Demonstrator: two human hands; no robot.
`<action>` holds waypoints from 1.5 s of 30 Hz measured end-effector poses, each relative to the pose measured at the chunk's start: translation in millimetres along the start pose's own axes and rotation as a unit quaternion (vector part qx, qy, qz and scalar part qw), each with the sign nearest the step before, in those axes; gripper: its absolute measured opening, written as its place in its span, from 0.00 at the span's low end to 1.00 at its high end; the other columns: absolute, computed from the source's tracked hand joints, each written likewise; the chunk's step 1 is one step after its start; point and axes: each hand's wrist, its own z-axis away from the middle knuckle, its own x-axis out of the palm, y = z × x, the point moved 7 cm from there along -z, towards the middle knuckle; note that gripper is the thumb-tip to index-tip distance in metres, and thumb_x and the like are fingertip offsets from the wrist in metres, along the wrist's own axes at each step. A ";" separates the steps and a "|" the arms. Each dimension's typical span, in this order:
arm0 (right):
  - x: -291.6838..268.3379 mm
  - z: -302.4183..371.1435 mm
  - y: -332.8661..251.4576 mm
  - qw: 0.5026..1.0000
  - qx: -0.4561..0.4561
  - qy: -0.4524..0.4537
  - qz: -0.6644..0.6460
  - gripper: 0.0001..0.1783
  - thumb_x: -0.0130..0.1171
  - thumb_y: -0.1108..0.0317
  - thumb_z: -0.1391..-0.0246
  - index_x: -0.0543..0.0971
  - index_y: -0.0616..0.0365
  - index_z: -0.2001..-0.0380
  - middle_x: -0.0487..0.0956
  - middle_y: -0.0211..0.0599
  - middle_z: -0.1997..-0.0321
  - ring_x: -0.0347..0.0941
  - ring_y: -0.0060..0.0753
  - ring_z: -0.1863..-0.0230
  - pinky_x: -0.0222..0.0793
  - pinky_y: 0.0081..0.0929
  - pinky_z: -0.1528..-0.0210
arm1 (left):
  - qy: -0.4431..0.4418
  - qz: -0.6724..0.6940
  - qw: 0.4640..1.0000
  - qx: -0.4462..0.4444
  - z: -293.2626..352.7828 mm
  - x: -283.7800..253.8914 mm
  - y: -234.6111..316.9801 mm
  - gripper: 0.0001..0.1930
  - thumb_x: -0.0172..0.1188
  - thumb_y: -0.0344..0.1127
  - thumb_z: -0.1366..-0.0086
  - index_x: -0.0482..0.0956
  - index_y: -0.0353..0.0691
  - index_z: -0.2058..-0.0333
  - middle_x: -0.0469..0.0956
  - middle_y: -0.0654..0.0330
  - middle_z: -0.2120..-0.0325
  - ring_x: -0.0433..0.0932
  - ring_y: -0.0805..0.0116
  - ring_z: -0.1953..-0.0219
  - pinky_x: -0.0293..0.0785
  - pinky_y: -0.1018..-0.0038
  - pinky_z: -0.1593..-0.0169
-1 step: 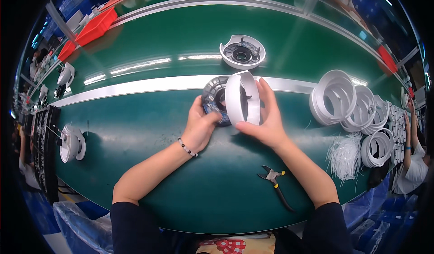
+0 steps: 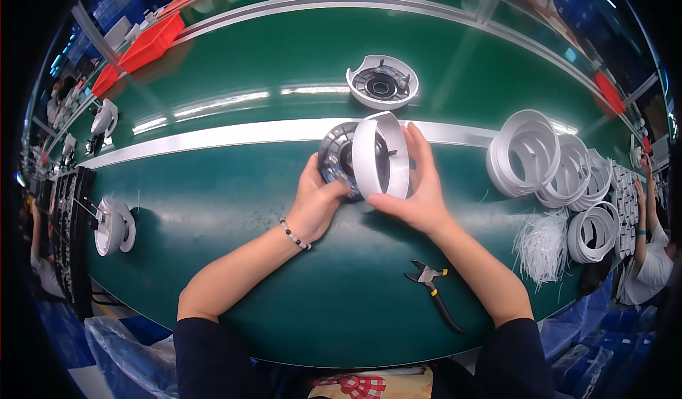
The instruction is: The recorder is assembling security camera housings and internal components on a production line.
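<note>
My left hand (image 2: pixel 317 198) grips a round black disc with a ring of segments (image 2: pixel 334 155), its thumb pressed on the lower face. A white round plastic ring housing (image 2: pixel 367 159) is in my right hand (image 2: pixel 425 194), with the thumb at its lower rim and the fingers behind its far side. The two parts are held upright side by side, the ring overlapping the disc's right edge; whether they touch I cannot tell. Just beyond them lies a white bowl-shaped housing (image 2: pixel 398 101) with a similar black disc inside it.
Cutting pliers (image 2: pixel 430 278) lie near my right forearm. At the right stand stacks of white rings (image 2: pixel 503 163) and a heap of white plastic strips (image 2: pixel 538 246). A white device part (image 2: pixel 114 226) sits at the left. A red tray (image 2: pixel 151 44) is far left; other people work around.
The black disc has shifted very slightly down and right in my left hand, and the white ring tilts a little. The rest looks the same.
</note>
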 end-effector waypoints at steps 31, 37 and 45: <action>3.8 10.9 -23.4 0.985 -0.140 -0.051 0.086 0.66 0.74 0.55 0.82 0.44 0.63 0.41 0.55 0.50 0.43 0.55 0.44 0.43 0.53 0.36 0.43 | -0.115 0.085 0.974 -0.178 0.7 8.6 -2.3 0.27 0.38 0.50 0.36 0.54 0.41 0.44 0.62 0.56 0.48 0.61 0.55 0.45 0.58 0.48 0.46; -4.9 8.4 2.3 0.996 0.007 0.042 -0.072 0.62 0.73 0.62 0.76 0.42 0.65 0.42 0.54 0.49 0.42 0.56 0.39 0.43 0.56 0.32 0.44 | -0.093 0.044 0.990 -0.096 3.2 7.5 3.1 0.22 0.45 0.28 0.41 0.56 0.38 0.47 0.62 0.55 0.49 0.63 0.57 0.47 0.61 0.53 0.46; 10.0 14.3 -25.2 0.988 -0.082 -0.055 0.116 0.65 0.73 0.54 0.80 0.45 0.66 0.41 0.50 0.53 0.40 0.48 0.44 0.38 0.47 0.34 0.40 | -0.276 0.089 0.938 -0.191 22.0 16.9 -5.9 0.36 0.55 0.33 0.50 0.51 0.39 0.43 0.57 0.57 0.45 0.57 0.59 0.43 0.52 0.60 0.41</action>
